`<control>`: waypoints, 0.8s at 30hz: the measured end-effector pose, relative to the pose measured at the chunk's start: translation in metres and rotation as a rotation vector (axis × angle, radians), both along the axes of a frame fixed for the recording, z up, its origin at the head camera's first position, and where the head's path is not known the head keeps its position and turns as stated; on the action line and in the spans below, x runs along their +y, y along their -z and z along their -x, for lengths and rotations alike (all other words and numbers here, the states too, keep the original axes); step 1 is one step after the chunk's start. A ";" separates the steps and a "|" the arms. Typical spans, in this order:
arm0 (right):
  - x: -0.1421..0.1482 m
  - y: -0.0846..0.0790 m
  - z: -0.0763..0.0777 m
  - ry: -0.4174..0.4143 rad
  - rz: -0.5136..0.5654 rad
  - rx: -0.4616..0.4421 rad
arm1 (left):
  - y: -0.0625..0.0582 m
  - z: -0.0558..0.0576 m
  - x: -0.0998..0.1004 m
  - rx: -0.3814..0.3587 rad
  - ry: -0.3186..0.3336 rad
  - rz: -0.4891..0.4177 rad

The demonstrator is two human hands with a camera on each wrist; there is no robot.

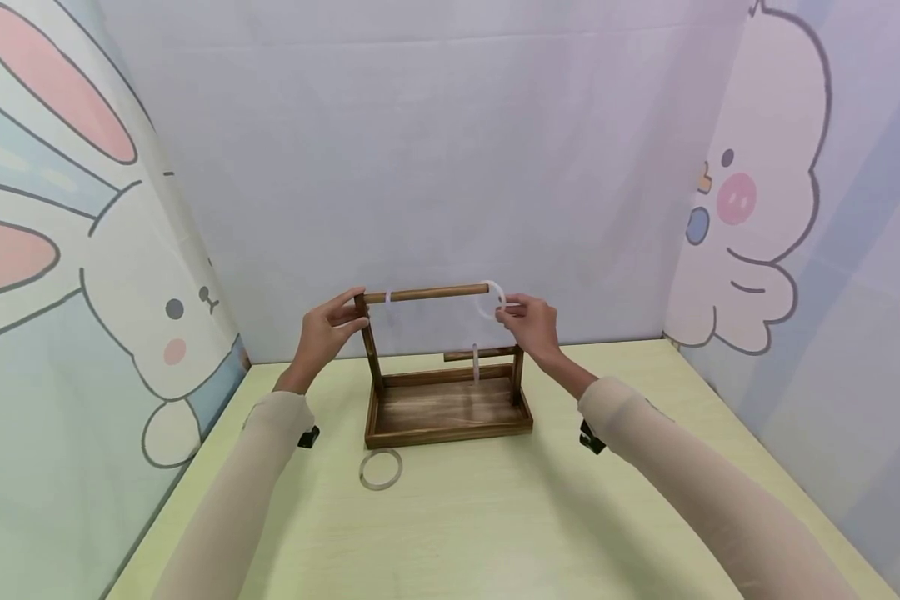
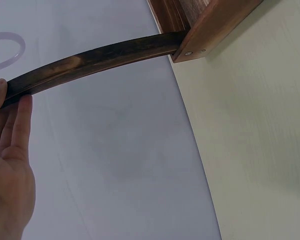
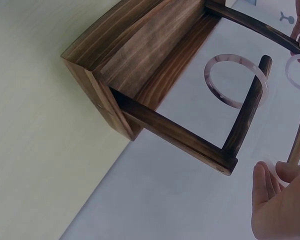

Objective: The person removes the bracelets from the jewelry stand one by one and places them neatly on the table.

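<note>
My left hand [image 1: 321, 340] grips the top of the left post [image 1: 372, 354] of a dark wooden bangle stand [image 1: 450, 437], thumb on one side and fingers on the other. My right hand [image 1: 534, 329] pinches a whitish bangle [image 1: 503, 294] at the free right end of the upper rod [image 1: 438, 292]. Whether the rod end is inside this bangle, I cannot tell. A pale lilac bangle [image 2: 23, 47] hangs on the upper rod near the left post. Another bangle, with brownish patches [image 3: 207, 77], hangs around the shorter lower rod [image 3: 247, 112].
A greyish bangle [image 1: 401, 468] lies flat on the pale wooden table [image 1: 457, 533], in front of the stand's left corner. Behind the stand hangs a light curtain [image 1: 435, 167]; cartoon-printed panels [image 1: 120, 275] stand on both sides. The stand's base is a shallow rimmed tray.
</note>
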State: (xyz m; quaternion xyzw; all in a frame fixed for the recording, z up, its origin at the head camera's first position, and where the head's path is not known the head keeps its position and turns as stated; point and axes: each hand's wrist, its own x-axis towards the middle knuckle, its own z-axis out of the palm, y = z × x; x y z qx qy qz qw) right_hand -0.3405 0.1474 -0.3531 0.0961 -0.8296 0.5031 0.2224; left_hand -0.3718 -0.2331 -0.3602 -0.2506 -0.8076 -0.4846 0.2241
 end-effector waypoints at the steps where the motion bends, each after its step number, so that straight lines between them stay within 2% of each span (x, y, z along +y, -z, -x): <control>1: 0.001 0.000 0.000 0.001 -0.003 -0.001 | 0.000 0.000 0.000 -0.001 0.000 0.000; 9: 0.008 0.001 -0.005 0.009 0.004 -0.015 | 0.003 0.002 0.000 0.010 0.002 -0.003; 16: 0.016 0.009 -0.005 -0.017 0.020 -0.024 | -0.015 -0.021 0.008 0.005 -0.007 0.018; 18: 0.018 0.010 -0.007 -0.030 0.023 -0.023 | -0.012 -0.017 0.007 0.005 -0.007 0.014; 22: 0.018 0.011 -0.013 -0.055 0.019 -0.034 | 0.000 -0.001 0.001 0.008 0.004 -0.009; 24: 0.018 0.011 -0.016 -0.065 0.016 -0.043 | 0.002 0.002 0.000 0.009 0.009 -0.014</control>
